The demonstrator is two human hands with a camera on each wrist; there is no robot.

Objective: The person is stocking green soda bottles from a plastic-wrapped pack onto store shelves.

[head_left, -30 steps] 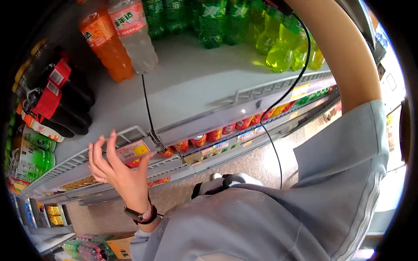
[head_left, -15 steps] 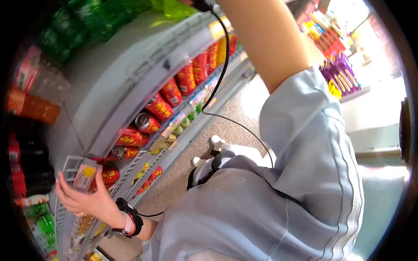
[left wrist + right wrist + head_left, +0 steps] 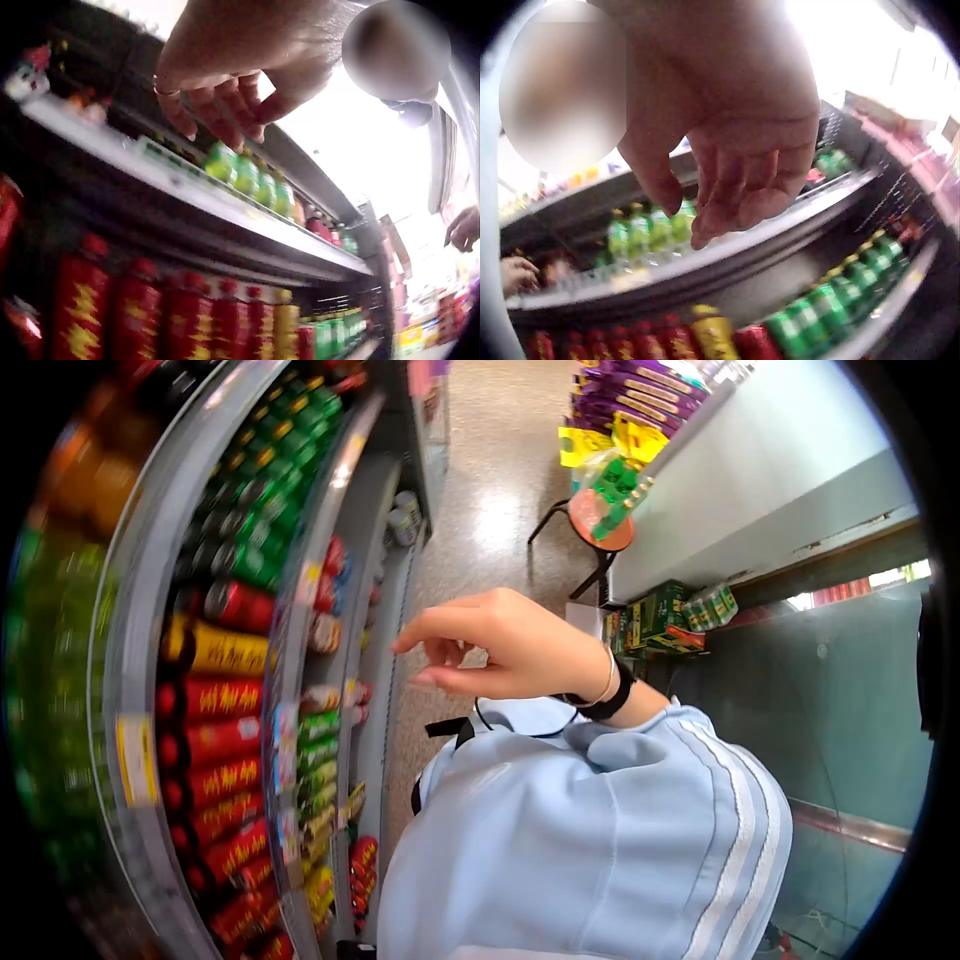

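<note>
My right hand [image 3: 510,645] hangs in front of the light-blue jacket, its fingers loosely bent and holding nothing. The right wrist view has the same hand [image 3: 727,142] from below, with bottle shelves behind it. Out of the head view, my left hand [image 3: 247,56] shows in the left wrist view, relaxed, a ring on one finger and nothing in its grasp. Beyond its fingertips stand green bottles [image 3: 247,176] on a shelf. Red bottles [image 3: 184,319] line the level beneath. In the head view, red drinks [image 3: 220,745] lie in the shelf to the left of my right hand.
A shelf edge [image 3: 130,660] with a price tag [image 3: 137,760] runs along the left. Ahead, a stool [image 3: 610,525] bears green bottles [image 3: 617,490]. The floor [image 3: 495,480] of the aisle lies between shelf and white counter [image 3: 760,490]. Green boxes [image 3: 658,615] sit by the counter.
The view has swung toward the aisle. My left hand has gone from the shelf's price tag and out of the head view; my right hand has come down from the upper shelf.
</note>
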